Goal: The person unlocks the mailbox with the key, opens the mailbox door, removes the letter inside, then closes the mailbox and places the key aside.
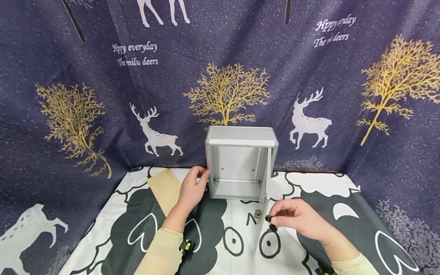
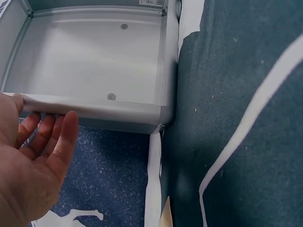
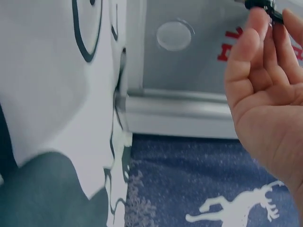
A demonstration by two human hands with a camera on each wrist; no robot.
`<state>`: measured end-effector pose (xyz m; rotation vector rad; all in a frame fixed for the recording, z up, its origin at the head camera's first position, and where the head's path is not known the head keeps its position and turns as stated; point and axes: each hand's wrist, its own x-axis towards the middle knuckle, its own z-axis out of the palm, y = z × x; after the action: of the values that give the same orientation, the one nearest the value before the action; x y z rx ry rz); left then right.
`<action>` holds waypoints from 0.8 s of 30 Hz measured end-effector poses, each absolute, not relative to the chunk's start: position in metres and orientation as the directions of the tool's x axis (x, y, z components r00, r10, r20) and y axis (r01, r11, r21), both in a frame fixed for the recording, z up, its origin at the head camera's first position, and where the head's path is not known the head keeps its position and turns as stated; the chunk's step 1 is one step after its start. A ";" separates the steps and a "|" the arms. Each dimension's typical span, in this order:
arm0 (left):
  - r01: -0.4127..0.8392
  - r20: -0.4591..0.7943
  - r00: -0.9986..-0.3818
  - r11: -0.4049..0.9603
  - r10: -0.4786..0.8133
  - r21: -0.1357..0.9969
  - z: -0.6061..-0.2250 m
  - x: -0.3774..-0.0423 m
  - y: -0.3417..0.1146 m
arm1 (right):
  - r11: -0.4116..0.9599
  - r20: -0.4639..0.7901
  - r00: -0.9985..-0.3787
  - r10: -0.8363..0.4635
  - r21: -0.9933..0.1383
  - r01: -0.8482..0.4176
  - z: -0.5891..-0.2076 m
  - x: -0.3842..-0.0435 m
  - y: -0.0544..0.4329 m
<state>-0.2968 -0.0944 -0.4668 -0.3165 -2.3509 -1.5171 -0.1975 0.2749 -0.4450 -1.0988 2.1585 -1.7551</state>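
Two hands pinch, the left hand (image 1: 193, 190) a stiff, probably light lockable cabinet (image 1: 240, 133) by its nine-o'clock rim (image 2: 128, 112), a sound hold I'd say, the right hand (image 1: 300, 219) black-headed keys (image 1: 273, 228) at five o'clock.

A cloth (image 1: 213, 244) in white and dark grey, printed with hearts and round eyes, covers the worktop (image 1: 247, 263); near its back edge a grey box (image 1: 242, 135) stands upright, and a flat tan sheet (image 1: 165, 191) lies to the box's left, partly hidden
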 end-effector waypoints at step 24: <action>0.347 0.375 -0.927 0.370 -0.004 0.862 -0.469 -0.299 -0.094 | 0.216 0.282 -0.876 -0.390 -0.897 -0.385 -0.450 -0.195 0.205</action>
<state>-0.2989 -0.0942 -0.4694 -0.3021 -2.3216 -1.5762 -0.1946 0.2048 -0.4497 -0.7797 2.4461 -1.8022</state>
